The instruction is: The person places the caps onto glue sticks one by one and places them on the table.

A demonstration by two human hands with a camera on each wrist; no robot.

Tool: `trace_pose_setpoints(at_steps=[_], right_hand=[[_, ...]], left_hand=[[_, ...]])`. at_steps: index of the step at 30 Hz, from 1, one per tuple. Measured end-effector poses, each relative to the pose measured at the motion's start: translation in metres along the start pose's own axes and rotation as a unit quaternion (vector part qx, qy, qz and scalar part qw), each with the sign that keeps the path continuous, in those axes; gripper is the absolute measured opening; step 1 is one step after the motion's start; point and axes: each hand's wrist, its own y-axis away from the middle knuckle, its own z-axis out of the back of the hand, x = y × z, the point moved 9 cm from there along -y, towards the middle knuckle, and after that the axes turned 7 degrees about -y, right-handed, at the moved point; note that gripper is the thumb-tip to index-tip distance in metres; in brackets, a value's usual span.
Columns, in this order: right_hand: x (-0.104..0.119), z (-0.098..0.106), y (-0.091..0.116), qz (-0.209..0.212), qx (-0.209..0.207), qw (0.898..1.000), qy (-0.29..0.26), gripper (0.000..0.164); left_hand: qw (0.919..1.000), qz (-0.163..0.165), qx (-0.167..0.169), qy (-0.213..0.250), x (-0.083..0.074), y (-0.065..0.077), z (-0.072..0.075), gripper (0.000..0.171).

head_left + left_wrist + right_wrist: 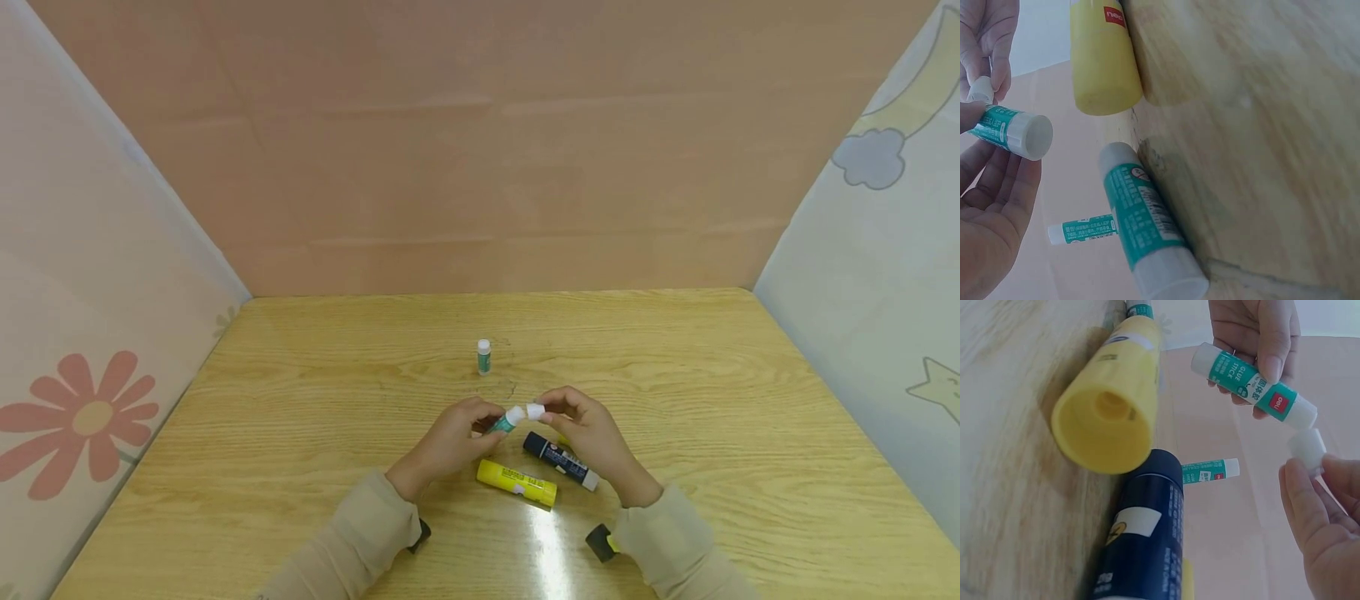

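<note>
My left hand (450, 437) holds a green-labelled glue stick (1250, 384) between thumb and fingers, tilted above the table. In my right hand (588, 433), thumb and fingertips pinch a small white cap (1307, 450). The cap sits right by the white end of the stick; whether they touch I cannot tell. Under the hands lie a yellow glue stick (517, 483) and a navy one (561, 461). Another green glue stick (1147, 215) lies by the left hand in the left wrist view, hidden in the head view.
One green glue stick (483, 357) stands upright farther back on the wooden table (337, 350). Something yellow (563, 442) shows partly behind the navy stick. A black piece (600, 542) is beside the right sleeve. Printed panels (90, 250) enclose the sides, with a plain brownish one (480, 167) behind.
</note>
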Motion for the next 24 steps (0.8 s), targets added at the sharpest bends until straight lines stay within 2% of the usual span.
trace_pose_setpoints(at_steps=[11,24], right_hand=[[0.001,-0.0049,0.0007,0.015,0.024,0.999,-0.027,0.016],[-0.003,-0.0046,0.0028,0.003,0.035,0.999,-0.007,0.014]], left_hand=[[0.9997,0.0,0.011,-0.02,-0.0035,0.0007,-0.0018,0.02],[0.9988,0.006,0.022,-0.044,-0.0035,0.0016,-0.0042,0.019]])
